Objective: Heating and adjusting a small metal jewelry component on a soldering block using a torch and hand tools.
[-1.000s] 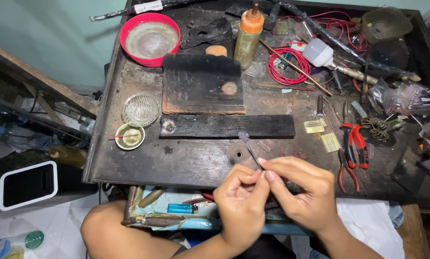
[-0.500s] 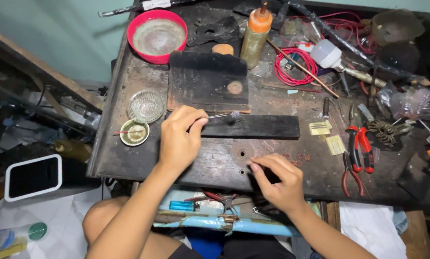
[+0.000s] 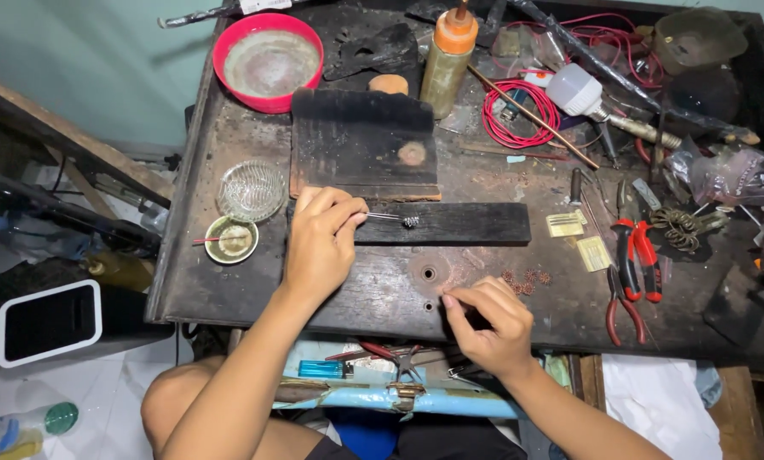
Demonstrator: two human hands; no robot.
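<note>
Right now the left hand (image 3: 321, 238), mid-frame, is pinching a pair of tweezers (image 3: 382, 216) w/ thumb and forefinger closed tight on them; the tips are gripping a small metal piece (image 3: 411, 221) and resting it on the dark charred block (image 3: 446, 223) lying across the centre of the workbench (image 3: 229, 281). The right hand (image 3: 484, 324), lower centre-right, is curling its fingers narrow at the bench's front edge, fingertips pressing down near a small round hole (image 3: 429, 274); can't tell if anything is pinched between them. Judging by the layout, work is looking partway along: one piece is sitting on the block, while a little cluster of similar reddish bits (image 3: 525, 278) is waiting just right of the right hand, apparently not yet handled. Red-handled pliers (image 3: 629, 273) are lying untouched at right, a glass dish (image 3: 252, 191) and small cup (image 3: 231, 239) sitting left of the left hand, a red bowl (image 3: 268, 61) in the upper left.
</note>
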